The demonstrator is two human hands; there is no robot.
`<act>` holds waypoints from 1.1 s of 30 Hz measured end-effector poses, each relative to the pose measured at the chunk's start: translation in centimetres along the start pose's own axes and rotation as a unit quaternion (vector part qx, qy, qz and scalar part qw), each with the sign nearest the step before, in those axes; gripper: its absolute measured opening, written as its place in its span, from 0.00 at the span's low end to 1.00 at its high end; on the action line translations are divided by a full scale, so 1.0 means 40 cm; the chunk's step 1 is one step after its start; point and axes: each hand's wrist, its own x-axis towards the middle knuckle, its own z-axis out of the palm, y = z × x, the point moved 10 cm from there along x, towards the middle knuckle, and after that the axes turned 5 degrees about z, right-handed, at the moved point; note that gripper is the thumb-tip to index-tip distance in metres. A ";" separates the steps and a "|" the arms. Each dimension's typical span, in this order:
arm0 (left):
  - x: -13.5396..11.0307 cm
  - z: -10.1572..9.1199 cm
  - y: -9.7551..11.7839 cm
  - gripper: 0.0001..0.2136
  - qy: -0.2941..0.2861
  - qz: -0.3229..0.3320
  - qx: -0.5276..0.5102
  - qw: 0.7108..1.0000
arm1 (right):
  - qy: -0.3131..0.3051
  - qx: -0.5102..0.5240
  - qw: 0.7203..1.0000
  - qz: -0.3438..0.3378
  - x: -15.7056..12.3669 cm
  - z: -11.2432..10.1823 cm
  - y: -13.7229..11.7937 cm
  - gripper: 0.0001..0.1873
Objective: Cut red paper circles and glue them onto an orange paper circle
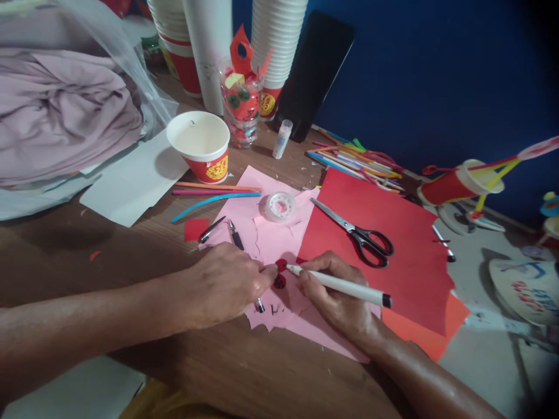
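Toward the front edge of the table (209, 356), the right hand (338, 308) pinches a marker (345, 284), seemingly inking a red disc (282, 265). The left hand (222, 285) curls beside it, hold unclear; steadiness seems needed next.

A deep blue wall (419, 75) behind a brown wood-grain table (52, 256) in dim, shadowy light.

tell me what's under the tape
Pink paper shows around the tape and through its hole; whatever lies directly beneath the ring is covered.
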 end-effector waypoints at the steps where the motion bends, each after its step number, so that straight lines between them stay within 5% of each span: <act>1: 0.001 0.001 0.000 0.12 0.000 0.000 -0.001 1.000 | 0.002 -0.002 1.000 0.000 0.001 -0.001 -0.002 0.05; 10: 0.001 0.000 0.005 0.11 0.038 0.012 0.019 0.999 | 0.015 -0.041 0.998 -0.042 0.010 0.001 -0.045 0.05; 33: 0.002 -0.013 0.007 0.08 0.032 0.015 0.014 0.999 | 0.025 -0.094 0.993 -0.070 0.007 -0.001 -0.062 0.06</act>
